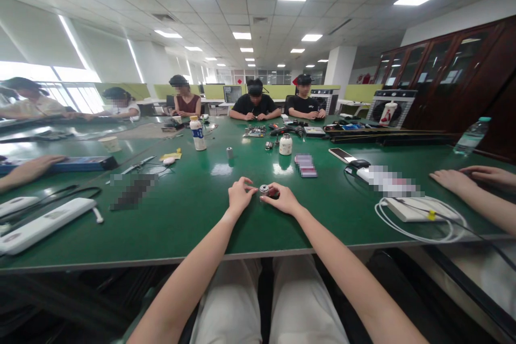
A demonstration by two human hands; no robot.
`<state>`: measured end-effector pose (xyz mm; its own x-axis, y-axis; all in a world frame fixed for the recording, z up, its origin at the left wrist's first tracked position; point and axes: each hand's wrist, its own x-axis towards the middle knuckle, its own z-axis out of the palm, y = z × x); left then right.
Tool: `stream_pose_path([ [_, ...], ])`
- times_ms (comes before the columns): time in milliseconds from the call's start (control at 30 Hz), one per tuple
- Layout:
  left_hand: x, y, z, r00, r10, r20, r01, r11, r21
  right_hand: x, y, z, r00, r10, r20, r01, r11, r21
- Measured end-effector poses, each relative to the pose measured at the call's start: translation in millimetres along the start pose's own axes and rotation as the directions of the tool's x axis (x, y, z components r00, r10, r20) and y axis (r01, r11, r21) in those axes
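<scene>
A small silver metal cylinder (pixel 264 190), with a dark round centre on its top, stands upright at the near middle of the green table (pixel 193 226). My right hand (pixel 285 200) curls around its right side, thumb in front; something reddish shows between the fingers. On the other side, my left hand (pixel 240 195) is bent toward the cylinder, thumb and forefinger apart and their tips close to it. Whether they touch it I cannot tell. Farther back stands a similar silver cylinder (pixel 229 152).
Beyond my hands are a white jar (pixel 285 144), a bottle (pixel 198 133) and a pinkish phone-shaped item (pixel 305 165). White power strips (pixel 52 223) lie left; a white box with cables (pixel 419 209) lies right. A neighbour's hands (pixel 455 180) rest at right. Several people sit across the table.
</scene>
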<state>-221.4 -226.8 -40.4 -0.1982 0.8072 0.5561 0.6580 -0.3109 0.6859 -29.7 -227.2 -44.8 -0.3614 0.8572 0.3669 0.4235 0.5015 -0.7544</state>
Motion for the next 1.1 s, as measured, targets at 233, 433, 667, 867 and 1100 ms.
stream_pose_path([
  [233, -3.5, -12.8, 5.0, 0.998, -0.013, 0.057, 0.011, 0.999, 0.047, 0.5, 0.0, 0.7, 1.0, -0.001, 0.001, 0.001, 1.0, 0.006],
  [433, -2.2, 3.3, -1.7, 0.998, 0.055, -0.002, -0.055, 0.997, -0.059, 1.1, 1.5, 1.8, 1.0, -0.004, 0.0, 0.004, 1.0, 0.017],
  [667, -9.7, 33.7, -1.7, 0.995, 0.101, 0.013, -0.088, 0.92, -0.383, 1.1, 1.6, 1.9, 1.0, -0.002, -0.008, 0.002, 1.0, -0.006],
  [867, -9.4, 32.1, -1.8, 0.994, 0.101, 0.03, -0.083, 0.926, -0.368, 1.1, 1.0, 2.2, 1.0, 0.011, -0.008, -0.011, 1.0, -0.016],
  [1100, -8.2, 27.9, 5.6, 0.98, 0.017, 0.2, 0.089, 0.854, -0.512, 1.2, 0.7, 1.8, 1.0, -0.002, -0.012, 0.002, 1.0, -0.014],
])
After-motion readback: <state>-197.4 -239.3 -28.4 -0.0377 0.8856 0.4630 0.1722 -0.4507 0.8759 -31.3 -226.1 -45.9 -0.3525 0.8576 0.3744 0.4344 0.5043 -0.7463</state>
